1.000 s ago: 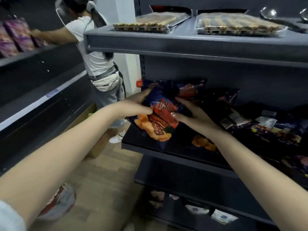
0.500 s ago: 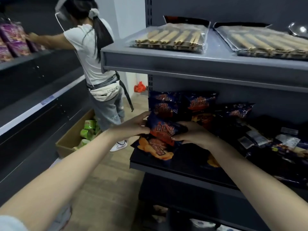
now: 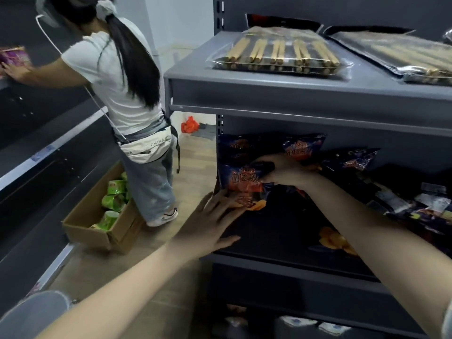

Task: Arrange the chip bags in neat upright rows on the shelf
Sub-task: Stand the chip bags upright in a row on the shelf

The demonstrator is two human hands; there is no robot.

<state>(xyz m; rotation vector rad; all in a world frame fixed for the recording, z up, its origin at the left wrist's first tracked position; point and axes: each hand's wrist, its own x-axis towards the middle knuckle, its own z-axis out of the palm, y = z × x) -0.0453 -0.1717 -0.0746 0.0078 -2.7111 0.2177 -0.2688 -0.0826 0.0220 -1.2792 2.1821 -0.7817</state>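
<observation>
A dark blue chip bag with red lettering stands upright at the left end of the dark middle shelf. My right hand grips its top right edge. My left hand is flat, fingers spread, pressing against the bag's lower left corner. Two more upright blue bags stand behind it against the back panel. Another blue bag leans further right. A bag showing orange chips lies flat on the shelf under my right forearm.
Loose dark snack packets are heaped at the shelf's right. The top shelf holds flat packs of wafer sticks. Another person stands in the aisle at the left beside a cardboard box of green cups.
The bag went from being held in front of the shelf to standing upright at its left end. My left hand dropped to its lower corner and my right hand rose to its top.
</observation>
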